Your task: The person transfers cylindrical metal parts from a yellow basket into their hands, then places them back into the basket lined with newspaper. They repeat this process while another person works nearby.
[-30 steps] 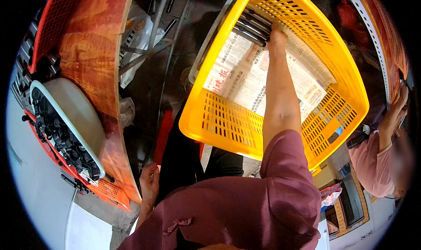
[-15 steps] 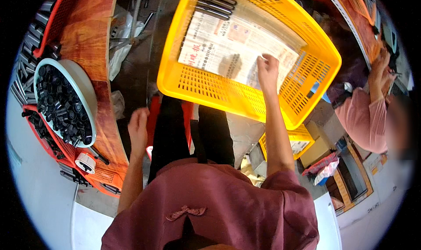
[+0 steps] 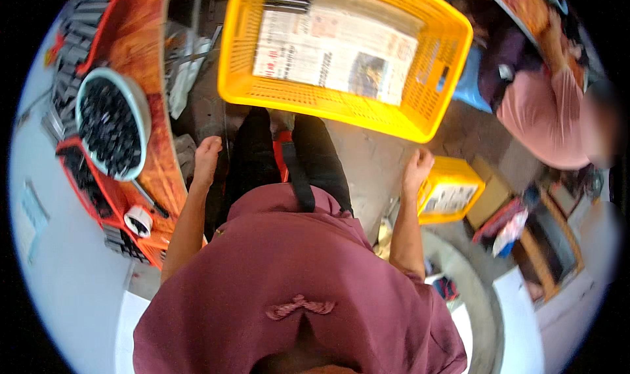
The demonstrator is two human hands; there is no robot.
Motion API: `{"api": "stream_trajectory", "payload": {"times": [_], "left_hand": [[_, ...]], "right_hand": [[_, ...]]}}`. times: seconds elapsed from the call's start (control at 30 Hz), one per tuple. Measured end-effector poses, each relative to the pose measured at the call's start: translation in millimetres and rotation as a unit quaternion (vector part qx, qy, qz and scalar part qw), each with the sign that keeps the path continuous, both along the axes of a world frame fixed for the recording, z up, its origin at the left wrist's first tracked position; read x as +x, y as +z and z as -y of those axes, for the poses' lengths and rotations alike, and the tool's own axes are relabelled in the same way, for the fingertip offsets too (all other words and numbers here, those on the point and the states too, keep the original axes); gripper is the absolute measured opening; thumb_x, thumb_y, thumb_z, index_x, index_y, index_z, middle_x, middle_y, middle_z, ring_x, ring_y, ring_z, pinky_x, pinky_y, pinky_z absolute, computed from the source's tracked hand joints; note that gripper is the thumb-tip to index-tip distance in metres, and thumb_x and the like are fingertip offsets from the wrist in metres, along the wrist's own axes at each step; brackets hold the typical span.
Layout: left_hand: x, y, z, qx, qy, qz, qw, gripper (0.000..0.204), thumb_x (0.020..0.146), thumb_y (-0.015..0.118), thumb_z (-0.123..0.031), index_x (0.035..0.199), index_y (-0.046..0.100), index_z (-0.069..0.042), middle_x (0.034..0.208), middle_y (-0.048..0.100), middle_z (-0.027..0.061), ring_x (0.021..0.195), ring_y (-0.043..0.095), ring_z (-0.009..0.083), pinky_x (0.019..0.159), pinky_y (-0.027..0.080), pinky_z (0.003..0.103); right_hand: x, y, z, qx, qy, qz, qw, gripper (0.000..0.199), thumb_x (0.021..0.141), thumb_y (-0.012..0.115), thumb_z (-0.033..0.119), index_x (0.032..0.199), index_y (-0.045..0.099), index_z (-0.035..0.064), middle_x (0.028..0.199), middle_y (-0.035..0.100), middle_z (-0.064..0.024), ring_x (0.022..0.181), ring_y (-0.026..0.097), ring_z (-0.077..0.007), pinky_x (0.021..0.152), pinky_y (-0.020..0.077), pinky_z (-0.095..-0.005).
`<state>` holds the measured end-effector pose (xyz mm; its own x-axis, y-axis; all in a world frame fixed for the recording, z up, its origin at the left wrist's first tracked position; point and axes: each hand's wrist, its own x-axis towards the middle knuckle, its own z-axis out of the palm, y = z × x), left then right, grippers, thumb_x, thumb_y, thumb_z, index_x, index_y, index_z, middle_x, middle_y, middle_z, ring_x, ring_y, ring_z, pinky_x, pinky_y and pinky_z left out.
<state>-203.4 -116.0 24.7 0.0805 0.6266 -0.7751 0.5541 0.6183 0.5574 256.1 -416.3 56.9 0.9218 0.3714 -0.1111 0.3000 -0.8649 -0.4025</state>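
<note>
Both my hands hang at my sides, away from the crate. My left hand [image 3: 208, 153] is loosely curled beside the edge of the wooden table, with nothing visible in it. Out to the right, my right hand [image 3: 418, 166] is curled near a smaller yellow crate [image 3: 457, 168], and I see nothing in its fingers. In front of me stands a large yellow slotted crate [image 3: 315, 115], its bottom lined with newspaper [image 3: 308, 52]. Several black rod-like pieces [image 3: 287, 0] lie side by side at the crate's far left corner.
On the wooden table [image 3: 134, 39] at left, a pale bowl [image 3: 146, 115] holds small black parts. Red trays [image 3: 113, 207] with dark pieces and a small white cup [image 3: 139, 220] stand beside it. A person in a pink top [image 3: 541, 121] works at right. A cardboard box [image 3: 489, 193] is nearby.
My right hand has left the newspaper inside the large crate and come back to my right side. My left hand stays low at my left. The whole view has shifted.
</note>
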Motion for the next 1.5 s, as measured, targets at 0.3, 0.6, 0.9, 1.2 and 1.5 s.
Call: {"api": "stream_trajectory", "payload": {"times": [0.3, 0.6, 0.9, 1.2, 1.5], "left_hand": [[-14, 20, 25, 0.075, -0.03, -0.113, 0.99, 0.035, 0.088, 0.058, -0.03, 0.1, 0.063, 0.002, 0.085, 0.066, 0.012, 0.08, 0.061, 0.0197, 0.073, 0.046, 0.032], [-8, 3, 16, 0.042, -0.027, -0.011, 0.999, 0.033, 0.09, 0.056, -0.029, 0.102, 0.063, 0.001, 0.089, 0.066, 0.0122, 0.084, 0.061, 0.019, 0.076, 0.046, 0.031], [-76, -3, 88, 0.071, -0.076, -0.01, 0.995, 0.032, 0.09, 0.055, -0.03, 0.088, 0.059, 0.001, 0.081, 0.062, 0.0187, 0.079, 0.061, 0.0258, 0.07, 0.044, 0.04], [-135, 9, 211, 0.022, 0.046, -0.12, 0.991, 0.032, 0.086, 0.058, -0.03, 0.078, 0.054, 0.001, 0.07, 0.055, 0.0142, 0.07, 0.056, 0.0243, 0.065, 0.044, 0.04], [-56, 27, 311, -0.006, 0.214, -0.052, 0.975, 0.033, 0.086, 0.058, -0.031, 0.078, 0.058, 0.001, 0.068, 0.057, 0.0076, 0.063, 0.054, 0.0173, 0.059, 0.044, 0.035]], "right_hand": [[-27, -59, 79, -0.043, -0.093, -0.464, 0.88, 0.019, 0.09, 0.056, 0.025, 0.093, 0.059, 0.0063, 0.078, 0.061, -0.0025, 0.064, 0.055, -0.0104, 0.054, 0.0418, -0.0244], [-80, -50, 47, 0.006, -0.051, -0.488, 0.871, 0.023, 0.089, 0.058, 0.025, 0.097, 0.059, 0.0038, 0.078, 0.06, -0.0025, 0.064, 0.055, -0.0107, 0.054, 0.0417, -0.0231], [-94, -45, 26, -0.019, -0.018, -0.492, 0.87, 0.019, 0.091, 0.056, 0.015, 0.102, 0.057, -0.0014, 0.081, 0.06, -0.006, 0.065, 0.055, -0.0132, 0.059, 0.0461, -0.026], [-50, -40, -26, -0.045, 0.166, -0.48, 0.86, 0.02, 0.091, 0.059, 0.02, 0.096, 0.059, 0.0005, 0.078, 0.062, -0.0053, 0.065, 0.058, -0.0121, 0.055, 0.0448, -0.0243], [11, 15, -86, -0.331, 0.336, -0.471, 0.745, 0.025, 0.088, 0.053, 0.015, 0.102, 0.057, -0.0051, 0.078, 0.061, -0.0074, 0.067, 0.057, -0.0146, 0.058, 0.0446, -0.0254]]}}
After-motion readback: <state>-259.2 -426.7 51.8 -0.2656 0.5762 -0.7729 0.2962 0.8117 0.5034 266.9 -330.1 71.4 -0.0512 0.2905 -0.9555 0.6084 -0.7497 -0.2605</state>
